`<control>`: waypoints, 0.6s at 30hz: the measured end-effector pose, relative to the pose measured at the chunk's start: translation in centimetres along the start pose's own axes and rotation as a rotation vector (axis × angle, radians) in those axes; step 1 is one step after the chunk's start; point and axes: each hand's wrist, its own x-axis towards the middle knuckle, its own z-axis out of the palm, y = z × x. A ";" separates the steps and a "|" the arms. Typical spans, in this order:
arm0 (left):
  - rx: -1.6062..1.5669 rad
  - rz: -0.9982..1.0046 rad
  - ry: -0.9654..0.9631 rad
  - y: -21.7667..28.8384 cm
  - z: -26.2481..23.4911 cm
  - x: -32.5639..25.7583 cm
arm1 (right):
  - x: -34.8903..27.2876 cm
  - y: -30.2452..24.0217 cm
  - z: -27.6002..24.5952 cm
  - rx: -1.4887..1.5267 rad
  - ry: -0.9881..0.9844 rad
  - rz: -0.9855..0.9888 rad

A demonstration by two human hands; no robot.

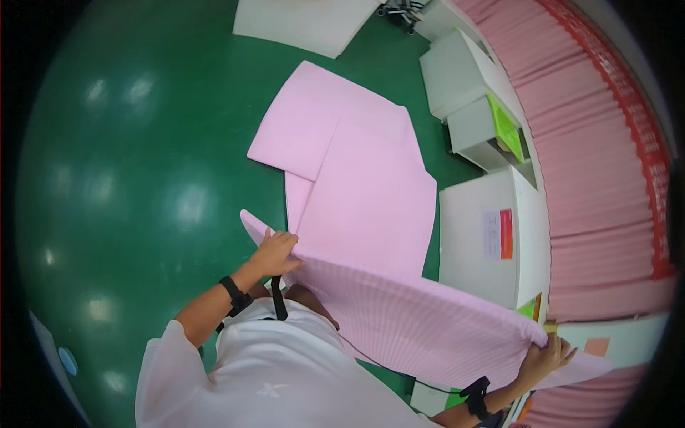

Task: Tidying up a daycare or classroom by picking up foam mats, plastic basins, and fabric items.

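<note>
Left fingers [280, 246] and right fingers [553, 351] clamped on pink sheet [421, 321], arms spread wide

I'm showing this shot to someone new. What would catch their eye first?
The big pink sheet stretched across the lower middle, gripped at one corner by the left hand and at the other by the right hand. Beyond it, more pink sheets lie on the green floor.

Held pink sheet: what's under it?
Under the held sheet, stretched between the left hand and right hand, show green floor and the near edge of the pink sheets lying there. The rest below is covered.
</note>
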 end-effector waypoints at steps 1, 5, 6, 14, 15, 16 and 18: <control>0.006 -0.031 0.047 -0.2 -0.9 1.6 | 2.8 -1.4 2.5 0.024 0.022 -0.015; -0.040 -0.113 0.080 -4.5 -3.9 8.3 | 12.9 -9.3 7.8 0.057 0.026 -0.086; -0.045 -0.120 0.082 -5.8 -4.5 10.5 | 15.3 -11.3 8.9 0.056 0.058 -0.121; -0.176 -0.102 0.192 -14.5 -13.7 30.3 | 37.1 -22.0 19.6 0.042 0.014 -0.259; -0.144 -0.114 0.162 -14.8 -15.7 33.5 | 40.3 -22.4 23.6 0.054 0.018 -0.295; -0.143 -0.101 0.158 -15.4 -17.7 37.6 | 43.5 -23.3 26.7 0.047 0.040 -0.320; -0.072 -0.182 0.082 -15.3 -19.0 45.5 | 48.8 -25.1 32.0 0.116 0.102 -0.328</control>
